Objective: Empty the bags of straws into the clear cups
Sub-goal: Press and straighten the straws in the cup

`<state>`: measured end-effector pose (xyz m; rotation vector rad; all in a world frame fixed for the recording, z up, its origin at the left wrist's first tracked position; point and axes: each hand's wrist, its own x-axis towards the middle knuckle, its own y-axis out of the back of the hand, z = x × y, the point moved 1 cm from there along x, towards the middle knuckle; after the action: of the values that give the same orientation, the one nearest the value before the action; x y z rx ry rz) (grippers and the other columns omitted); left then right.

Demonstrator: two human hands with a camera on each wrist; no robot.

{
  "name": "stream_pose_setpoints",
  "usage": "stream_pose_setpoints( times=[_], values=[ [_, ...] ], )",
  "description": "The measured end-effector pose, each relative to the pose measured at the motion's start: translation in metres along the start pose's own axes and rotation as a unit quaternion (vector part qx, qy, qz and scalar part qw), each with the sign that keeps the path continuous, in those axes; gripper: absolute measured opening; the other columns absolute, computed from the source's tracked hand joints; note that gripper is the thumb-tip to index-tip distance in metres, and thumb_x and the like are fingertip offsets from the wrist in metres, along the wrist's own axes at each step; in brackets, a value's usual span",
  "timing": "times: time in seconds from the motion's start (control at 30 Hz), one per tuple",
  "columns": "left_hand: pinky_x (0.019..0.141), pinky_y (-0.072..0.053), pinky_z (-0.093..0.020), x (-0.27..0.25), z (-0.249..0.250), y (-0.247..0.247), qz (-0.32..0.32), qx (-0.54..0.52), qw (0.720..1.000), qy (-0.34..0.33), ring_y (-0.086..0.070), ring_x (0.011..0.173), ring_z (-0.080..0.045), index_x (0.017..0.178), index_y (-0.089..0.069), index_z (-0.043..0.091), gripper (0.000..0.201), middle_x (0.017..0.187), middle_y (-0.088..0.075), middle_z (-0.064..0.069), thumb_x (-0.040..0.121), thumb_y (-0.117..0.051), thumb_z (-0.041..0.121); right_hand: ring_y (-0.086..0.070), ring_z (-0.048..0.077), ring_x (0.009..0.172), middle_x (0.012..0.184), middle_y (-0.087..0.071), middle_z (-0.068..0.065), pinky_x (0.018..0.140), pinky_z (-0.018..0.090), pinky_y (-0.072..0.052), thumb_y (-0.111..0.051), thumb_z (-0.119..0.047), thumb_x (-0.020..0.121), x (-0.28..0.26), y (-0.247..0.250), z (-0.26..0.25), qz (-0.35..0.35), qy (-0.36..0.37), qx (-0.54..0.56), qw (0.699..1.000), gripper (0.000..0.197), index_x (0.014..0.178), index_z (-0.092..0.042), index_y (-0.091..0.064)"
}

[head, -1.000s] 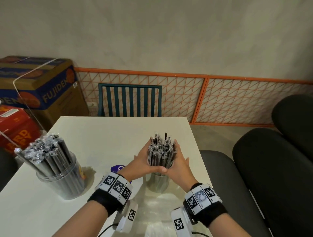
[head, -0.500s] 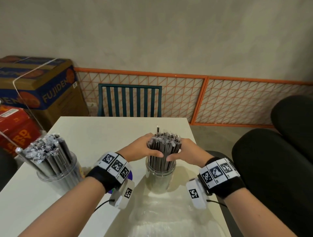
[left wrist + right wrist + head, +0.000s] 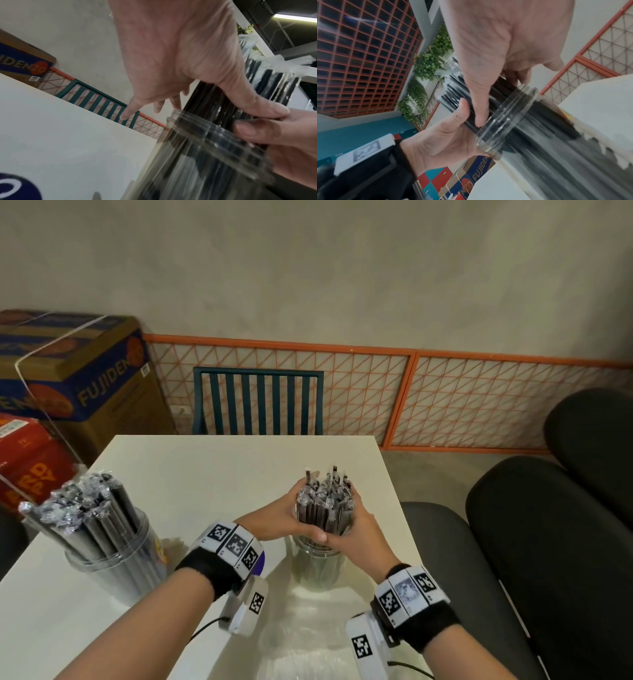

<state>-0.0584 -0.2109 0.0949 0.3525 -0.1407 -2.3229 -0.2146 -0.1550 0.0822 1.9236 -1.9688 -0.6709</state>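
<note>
A bundle of black wrapped straws [image 3: 325,505] stands in a clear cup [image 3: 320,566] near the table's right edge. My left hand [image 3: 282,518] and right hand [image 3: 359,530] wrap its sides just above the rim, thumbs meeting in front. In the left wrist view my left thumb [image 3: 257,106] presses on the straws [image 3: 212,97] over the cup rim [image 3: 205,134]. The right wrist view has my right thumb [image 3: 479,108] on the straws [image 3: 453,94] at the rim [image 3: 506,115]. A second clear cup [image 3: 113,563] at the left holds several straws [image 3: 82,505].
A crumpled clear plastic bag [image 3: 318,642] lies on the white table [image 3: 205,474] in front of the cup. A purple round thing [image 3: 261,559] peeks out under my left wrist. Black padded seats [image 3: 548,542] stand to the right, a teal chair [image 3: 257,402] behind, cardboard boxes [image 3: 85,378] to the left.
Half a second ago both hands lay palm down near the straws' tops. They have since dropped and turned to cup the bundle's sides above the rim. The straw tops stand less even.
</note>
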Motion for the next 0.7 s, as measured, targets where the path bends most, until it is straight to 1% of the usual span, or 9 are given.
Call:
stream_pose_setpoints(
  times=[0.07, 0.17, 0.27, 0.33, 0.4, 0.47, 0.53, 0.6, 0.7],
  values=[
    [0.089, -0.047, -0.012, 0.005, 0.006, 0.002, -0.010, 0.039, 0.999, 0.008, -0.055, 0.110, 0.001, 0.136, -0.036, 0.018, 0.076, 0.119, -0.057, 0.010, 0.074, -0.075, 0.002, -0.056, 0.023, 0.118, 0.118, -0.064, -0.002, 0.106, 0.051, -0.038, -0.075, -0.029, 0.071, 0.004, 0.000, -0.003, 0.042, -0.014, -0.006, 0.999, 0.079, 0.137, -0.026, -0.033],
    [0.093, -0.048, -0.020, 0.011, 0.011, 0.006, 0.028, 0.100, 0.995, 0.005, -0.061, 0.105, -0.006, 0.125, -0.054, 0.016, 0.052, 0.112, -0.065, 0.004, 0.077, -0.075, 0.018, -0.057, 0.026, 0.111, 0.113, -0.065, 0.006, 0.097, 0.040, -0.047, -0.063, -0.011, 0.082, 0.009, 0.007, -0.012, 0.056, -0.023, -0.019, 0.998, 0.050, 0.127, -0.020, -0.044],
    [0.083, -0.047, -0.008, 0.010, 0.021, 0.013, 0.042, 0.119, 0.992, -0.009, -0.061, 0.097, -0.001, 0.117, -0.059, 0.020, 0.037, 0.107, -0.065, 0.005, 0.081, -0.070, 0.020, -0.057, 0.015, 0.094, 0.110, -0.065, 0.006, 0.072, 0.018, -0.046, -0.064, -0.004, 0.084, 0.012, 0.026, -0.026, -0.008, -0.009, -0.025, 1.000, 0.044, 0.125, -0.014, -0.052],
    [0.086, -0.046, -0.010, 0.009, 0.028, 0.019, 0.025, 0.123, 0.992, -0.013, -0.059, 0.099, 0.000, 0.120, -0.057, 0.019, 0.041, 0.112, -0.065, 0.005, 0.081, -0.070, 0.019, -0.059, 0.014, 0.093, 0.103, -0.065, 0.002, 0.067, 0.014, -0.043, -0.071, -0.006, 0.079, 0.016, 0.041, -0.035, -0.053, 0.016, -0.045, 0.997, 0.045, 0.121, -0.014, -0.057],
    [0.091, -0.045, -0.015, 0.005, 0.032, 0.021, 0.009, 0.125, 0.992, 0.004, -0.059, 0.101, -0.001, 0.119, -0.057, 0.021, 0.043, 0.112, -0.064, 0.007, 0.078, -0.073, 0.015, -0.062, 0.016, 0.097, 0.103, -0.068, 0.002, 0.072, 0.019, -0.046, -0.079, -0.009, 0.070, 0.021, 0.051, -0.039, -0.086, 0.049, -0.093, 0.991, 0.045, 0.113, -0.014, -0.064],
    [0.104, -0.039, -0.030, 0.004, 0.028, 0.021, 0.011, 0.167, 0.985, 0.029, -0.055, 0.112, -0.009, 0.121, -0.053, 0.024, 0.055, 0.120, -0.060, 0.007, 0.072, -0.078, 0.020, -0.063, 0.021, 0.097, 0.104, -0.070, 0.007, 0.079, 0.025, -0.047, -0.082, -0.009, 0.065, 0.024, 0.053, -0.036, -0.115, 0.093, -0.151, 0.977, 0.042, 0.104, -0.009, -0.067],
    [0.116, -0.014, -0.051, 0.002, 0.023, 0.017, 0.017, 0.279, 0.957, 0.070, -0.032, 0.135, -0.018, 0.135, -0.040, 0.026, 0.079, 0.141, -0.042, 0.004, 0.068, -0.080, 0.031, -0.062, 0.026, 0.101, 0.106, -0.067, 0.010, 0.082, 0.026, -0.045, -0.083, -0.013, 0.064, 0.023, 0.049, -0.029, -0.142, 0.129, -0.211, 0.958, 0.047, 0.107, -0.007, -0.065],
    [0.116, 0.006, -0.054, -0.003, 0.020, 0.012, 0.012, 0.324, 0.942, 0.088, -0.010, 0.143, -0.021, 0.144, -0.025, 0.027, 0.093, 0.152, -0.021, 0.001, 0.069, -0.080, 0.034, -0.052, 0.024, 0.119, 0.126, -0.058, 0.005, 0.100, 0.033, -0.039, -0.083, -0.024, 0.066, 0.020, 0.046, -0.022, -0.162, 0.136, -0.258, 0.943, 0.069, 0.127, -0.015, -0.053],
    [0.114, 0.011, -0.056, -0.011, 0.012, 0.007, -0.007, 0.311, 0.947, 0.080, 0.006, 0.145, -0.018, 0.147, -0.012, 0.030, 0.104, 0.157, -0.008, 0.005, 0.068, -0.079, 0.038, -0.020, 0.019, 0.144, 0.156, -0.023, 0.002, 0.118, 0.045, -0.016, -0.081, -0.035, 0.067, 0.010, 0.047, -0.014, -0.172, 0.076, -0.251, 0.950, 0.107, 0.149, -0.017, -0.015]
  ],
)
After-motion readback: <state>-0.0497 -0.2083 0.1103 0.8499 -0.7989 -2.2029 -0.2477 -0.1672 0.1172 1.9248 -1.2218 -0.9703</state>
